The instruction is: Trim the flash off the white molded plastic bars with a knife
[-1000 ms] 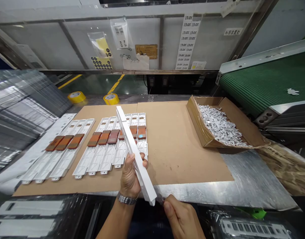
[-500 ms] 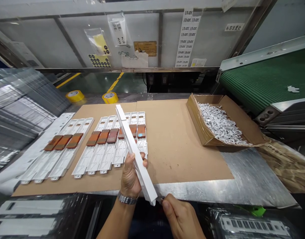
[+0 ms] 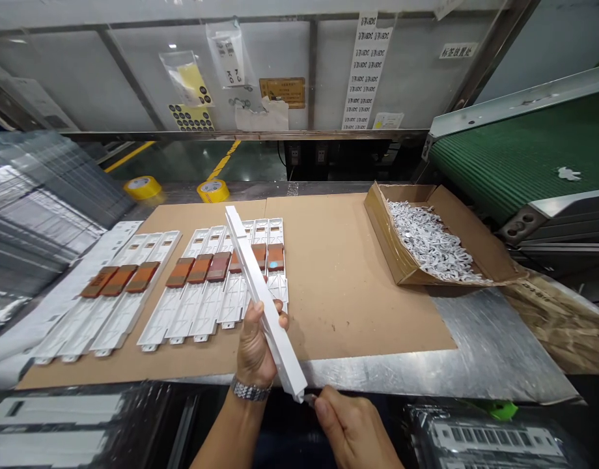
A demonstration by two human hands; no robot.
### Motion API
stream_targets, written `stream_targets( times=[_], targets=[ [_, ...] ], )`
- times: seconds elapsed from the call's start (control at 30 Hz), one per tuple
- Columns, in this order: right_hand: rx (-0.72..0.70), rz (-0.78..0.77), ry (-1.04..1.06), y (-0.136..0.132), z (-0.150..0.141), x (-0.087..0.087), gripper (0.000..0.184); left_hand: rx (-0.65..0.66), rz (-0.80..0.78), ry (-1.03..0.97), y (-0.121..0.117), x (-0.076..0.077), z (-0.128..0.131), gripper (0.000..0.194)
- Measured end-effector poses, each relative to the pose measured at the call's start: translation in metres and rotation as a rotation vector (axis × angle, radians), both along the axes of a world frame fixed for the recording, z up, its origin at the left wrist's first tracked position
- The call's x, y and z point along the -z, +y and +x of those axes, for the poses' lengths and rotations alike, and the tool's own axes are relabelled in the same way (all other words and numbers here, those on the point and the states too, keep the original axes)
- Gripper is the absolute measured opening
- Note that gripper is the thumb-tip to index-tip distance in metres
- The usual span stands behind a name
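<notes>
My left hand (image 3: 254, 348) grips a long white plastic strip (image 3: 260, 293) around its lower half, holding it tilted above the cardboard sheet (image 3: 343, 286). My right hand (image 3: 351, 430) is closed at the strip's near end, pinching a small dark thing I cannot make out. Behind the strip lie two groups of similar white strips (image 3: 216, 283) side by side, each with a brown block (image 3: 200, 268) across its middle.
An open cardboard box (image 3: 475, 251) of small white parts sits at the right. Two yellow tape rolls (image 3: 212, 190) stand at the back. A green conveyor (image 3: 514, 153) runs at far right. Stacked plastic-wrapped trays (image 3: 40, 215) fill the left. More trays lie below the table's front edge.
Both hands and the strip stay nearly as they were. The view has shifted slightly, and my right hand sits a touch closer to the strip's end.
</notes>
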State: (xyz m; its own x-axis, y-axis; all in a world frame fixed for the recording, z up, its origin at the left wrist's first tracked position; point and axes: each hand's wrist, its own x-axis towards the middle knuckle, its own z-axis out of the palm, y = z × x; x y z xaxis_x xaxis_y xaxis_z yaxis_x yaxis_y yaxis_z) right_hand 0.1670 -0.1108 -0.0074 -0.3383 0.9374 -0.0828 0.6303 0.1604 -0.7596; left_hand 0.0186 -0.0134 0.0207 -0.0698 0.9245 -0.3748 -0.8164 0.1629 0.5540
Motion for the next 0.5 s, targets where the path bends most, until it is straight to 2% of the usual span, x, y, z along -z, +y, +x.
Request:
stream_targets(
  times=[0.13,0.23,0.4,0.5],
  targets=[
    [-0.066,0.018,0.025,-0.003,-0.002,0.002,0.045,-0.034,-0.012,0.012,0.004,0.005,-0.001,0.036],
    [-0.031,-0.038,0.195,-0.003,0.005,0.002,0.045,-0.037,-0.017,0.026,0.005,0.003,-0.003,0.036],
    [0.184,-0.074,0.393,0.002,0.024,-0.002,0.037,0.08,0.063,0.064,-0.004,-0.007,-0.004,0.073],
    [0.182,0.012,0.426,0.002,0.029,-0.003,0.035,0.118,0.107,0.182,-0.012,-0.01,-0.001,0.082]
  ],
)
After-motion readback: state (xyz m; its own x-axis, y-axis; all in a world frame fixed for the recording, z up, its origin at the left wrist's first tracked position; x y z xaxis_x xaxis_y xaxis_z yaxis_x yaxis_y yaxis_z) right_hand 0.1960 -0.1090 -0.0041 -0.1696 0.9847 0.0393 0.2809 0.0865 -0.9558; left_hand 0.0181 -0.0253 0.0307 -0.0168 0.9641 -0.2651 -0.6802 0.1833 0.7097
